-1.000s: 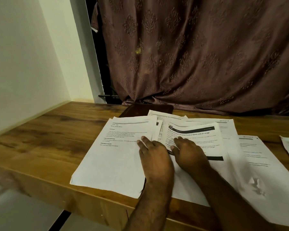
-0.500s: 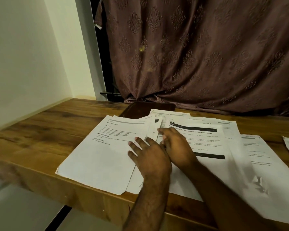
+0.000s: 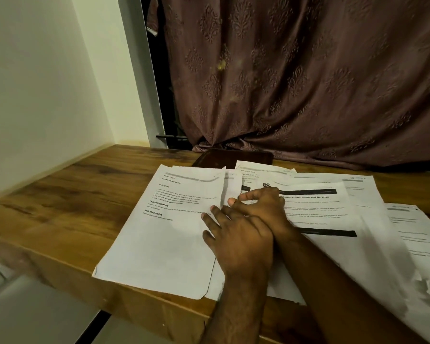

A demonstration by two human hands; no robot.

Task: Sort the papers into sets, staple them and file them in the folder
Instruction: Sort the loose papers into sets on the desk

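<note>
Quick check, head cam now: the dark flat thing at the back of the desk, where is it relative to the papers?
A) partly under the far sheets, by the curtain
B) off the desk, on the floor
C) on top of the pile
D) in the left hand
A: the dark flat thing lies on the desk by the curtain, with the far sheets overlapping its near edge.

dim warm light, blurred edges, wide-angle distortion
</note>
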